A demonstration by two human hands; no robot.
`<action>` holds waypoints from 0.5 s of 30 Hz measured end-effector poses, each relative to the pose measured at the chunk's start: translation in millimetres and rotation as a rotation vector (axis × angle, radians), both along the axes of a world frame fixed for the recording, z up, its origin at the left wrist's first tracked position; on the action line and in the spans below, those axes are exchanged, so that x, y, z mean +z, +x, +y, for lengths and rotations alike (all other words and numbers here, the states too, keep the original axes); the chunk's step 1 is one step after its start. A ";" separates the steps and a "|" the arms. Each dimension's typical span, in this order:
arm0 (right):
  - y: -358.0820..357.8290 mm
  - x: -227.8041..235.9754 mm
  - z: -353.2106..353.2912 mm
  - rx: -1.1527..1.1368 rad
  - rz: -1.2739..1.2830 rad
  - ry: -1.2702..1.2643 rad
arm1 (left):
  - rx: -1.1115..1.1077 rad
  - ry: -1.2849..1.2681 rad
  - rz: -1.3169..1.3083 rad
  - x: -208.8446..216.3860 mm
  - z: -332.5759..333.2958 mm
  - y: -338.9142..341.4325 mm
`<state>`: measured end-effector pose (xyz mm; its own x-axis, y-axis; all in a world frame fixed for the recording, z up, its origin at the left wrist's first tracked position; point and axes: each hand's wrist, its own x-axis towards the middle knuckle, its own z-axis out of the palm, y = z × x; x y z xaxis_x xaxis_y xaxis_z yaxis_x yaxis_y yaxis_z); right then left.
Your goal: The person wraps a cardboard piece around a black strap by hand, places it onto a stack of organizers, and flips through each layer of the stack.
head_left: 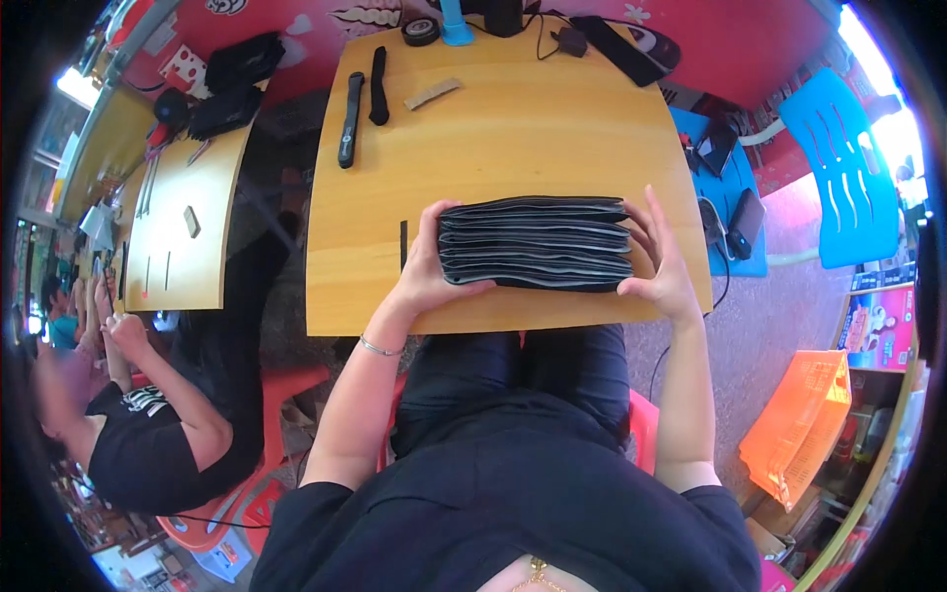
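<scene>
A thick bundle of thin black flat pieces (536, 243), layered with grey edges showing, sits near the front of the wooden table. I cannot make out what kind of pieces they are. My left hand (426, 261) is closed on the bundle's left end, thumb along the near edge and fingers behind. At the opposite end my right hand (663, 259) cups the bundle. Its thumb rests by the near corner and some fingers press the far corner, while one finger points up and away. Part of a dark strip (403, 244) shows beside my left hand.
Two black straps (351, 118) and a small tan piece (433, 94) lie farther back on the table (513, 148). A roll of tape (421, 32) is at the back edge. Blue chairs (838, 168) and an orange crate (797, 419) stand right. Another person (158, 434) sits left.
</scene>
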<state>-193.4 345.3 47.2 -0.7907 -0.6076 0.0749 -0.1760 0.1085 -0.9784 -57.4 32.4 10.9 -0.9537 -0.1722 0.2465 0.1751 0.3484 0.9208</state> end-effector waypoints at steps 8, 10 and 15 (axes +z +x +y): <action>68.5 -20.5 18.1 -0.332 0.041 -0.152 | 0.004 0.017 -0.010 2.2 3.9 1.0; 82.3 -28.8 15.8 -0.388 0.003 -0.236 | -0.007 0.093 -0.018 3.5 8.7 -1.3; 99.1 -33.8 8.8 -0.377 0.125 -0.135 | 0.016 0.127 0.009 -6.7 5.8 -1.8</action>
